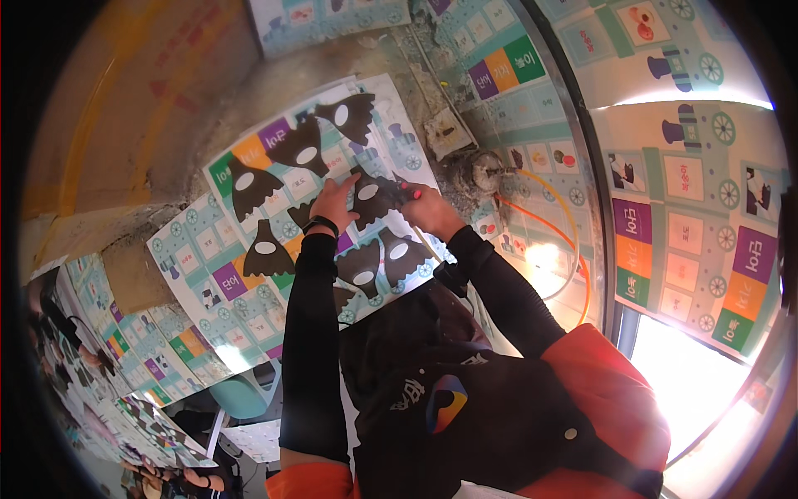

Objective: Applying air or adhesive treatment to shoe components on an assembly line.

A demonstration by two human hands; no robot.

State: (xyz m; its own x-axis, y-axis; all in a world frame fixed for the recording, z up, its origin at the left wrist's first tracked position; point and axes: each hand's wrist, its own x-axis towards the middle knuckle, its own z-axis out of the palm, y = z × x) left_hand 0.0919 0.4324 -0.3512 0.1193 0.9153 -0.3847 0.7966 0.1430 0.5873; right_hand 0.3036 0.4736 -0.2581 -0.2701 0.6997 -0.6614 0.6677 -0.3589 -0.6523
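Seen from above, both hands meet on one black fin-shaped cutout (pixel 371 198) with a white oval, lying just above the picture's centre on a printed sheet (pixel 218 258) of coloured squares. The left hand (pixel 332 204) presses flat on its 9 o'clock side, fingers spread, grip released. The right hand (pixel 428 208) pinches its 3 o'clock edge. Six similar cutouts (pixel 266 254) lie around it. The cutout seems to be getting placed or lifted; next calls for a steady pinch while the sheet stays flat.
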